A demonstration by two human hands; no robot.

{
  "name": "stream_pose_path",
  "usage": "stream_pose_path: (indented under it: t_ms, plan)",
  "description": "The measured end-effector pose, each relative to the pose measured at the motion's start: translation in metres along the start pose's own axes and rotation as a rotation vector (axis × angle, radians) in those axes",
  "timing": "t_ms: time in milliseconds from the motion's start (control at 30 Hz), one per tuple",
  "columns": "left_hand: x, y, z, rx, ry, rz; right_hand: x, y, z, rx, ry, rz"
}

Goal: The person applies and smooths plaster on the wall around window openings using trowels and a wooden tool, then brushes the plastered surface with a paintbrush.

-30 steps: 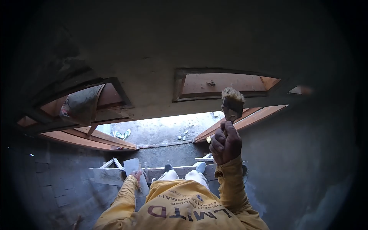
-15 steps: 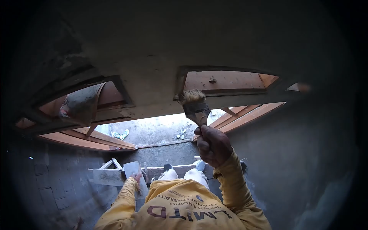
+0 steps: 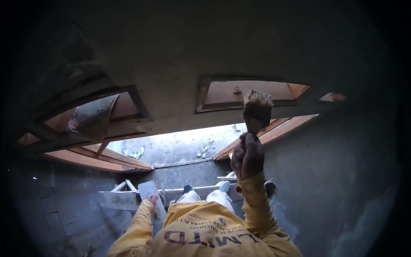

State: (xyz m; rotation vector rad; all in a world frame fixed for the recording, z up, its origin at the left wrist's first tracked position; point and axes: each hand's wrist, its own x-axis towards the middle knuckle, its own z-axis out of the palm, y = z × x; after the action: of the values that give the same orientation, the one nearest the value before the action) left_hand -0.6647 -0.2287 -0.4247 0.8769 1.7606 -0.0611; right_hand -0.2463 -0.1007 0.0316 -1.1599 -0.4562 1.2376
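My right hand [image 3: 247,157] is raised in front of the wall, closed round the handle of a wide paintbrush [image 3: 257,112]. Its pale, frayed bristles point up and overlap the lower edge of the right-hand wall opening [image 3: 239,91]; whether they touch it I cannot tell. Low down on the left, my left hand [image 3: 152,198] grips a flat, pale rectangular plate that looks like a plastering trowel [image 3: 147,188]. Its handle is hidden by the hand.
Under my feet is a wooden plank scaffold [image 3: 122,199]. The grey wall [image 3: 171,100] has another framed opening on the left, with a dirty sack [image 3: 90,118] hanging in it. Below lie a doorway with wooden frames [image 3: 274,128], slippers [image 3: 135,153] and a round dark container [image 3: 271,190].
My right hand has moved the brush to the right along the lower edge of the opening, away from its left corner. My left hand stays in about the same place.
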Motion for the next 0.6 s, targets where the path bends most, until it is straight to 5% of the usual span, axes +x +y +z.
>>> stream_pose_path:
  t_ms: [67, 133, 200, 467, 600]
  plan:
    - [-0.012, 0.016, -0.003, -0.075, -0.018, -0.035, -0.015, 0.013, -0.005, -0.302, -0.155, -0.180]
    - [-0.013, 0.013, 0.000, -0.065, -0.013, -0.004, -0.005, 0.041, -0.018, -1.168, -0.204, -1.013]
    - [-0.003, 0.006, 0.001, -0.008, 0.000, 0.008, -0.001, 0.043, -0.009, -1.387, -0.117, -1.333]
    - [-0.005, 0.007, 0.002, 0.010, 0.074, -0.004, 0.018, 0.036, 0.025, -1.489, -0.066, -1.400]
    - [-0.017, 0.006, 0.003, -0.007, 0.043, -0.053, 0.015, 0.055, 0.023, -1.378, -0.089, -0.981]
